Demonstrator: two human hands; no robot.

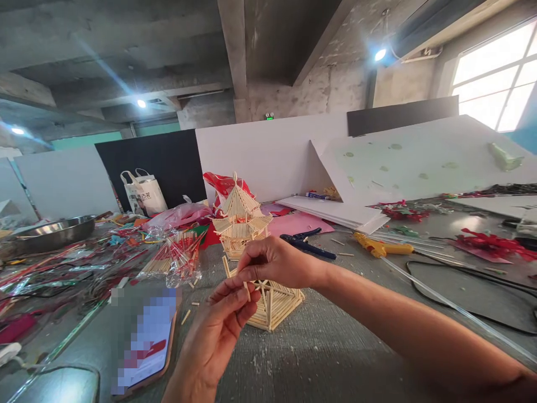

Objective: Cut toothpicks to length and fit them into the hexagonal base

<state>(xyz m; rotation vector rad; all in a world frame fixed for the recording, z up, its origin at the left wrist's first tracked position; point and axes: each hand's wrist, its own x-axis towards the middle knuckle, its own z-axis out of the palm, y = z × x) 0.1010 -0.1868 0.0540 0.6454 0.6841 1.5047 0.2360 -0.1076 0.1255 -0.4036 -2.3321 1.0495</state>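
My left hand (pixel 224 313) comes up from below with its fingers pinched around a short wooden stick (pixel 246 291). Reaching in from the right, my right hand (pixel 277 262) has thumb and forefinger pressed together close to the left fingertips; what they grip, if anything, is hidden. Just behind and under both hands lies a six-sided base (pixel 285 308) of pale sticks with spokes and small uprights, partly covered by my hands. Beyond it stands a small tiered pagoda (pixel 241 215) of the same sticks, its lower part blocked by my right hand.
A phone (pixel 146 341) lies at left. Bundled sticks (pixel 178 254) in plastic sit behind it. Blue-handled pliers (pixel 308 243) and a yellow glue gun (pixel 380 245) with a cable lie right of the pagoda. A metal bowl (pixel 62 232) and white boards (pixel 335 210) are farther back.
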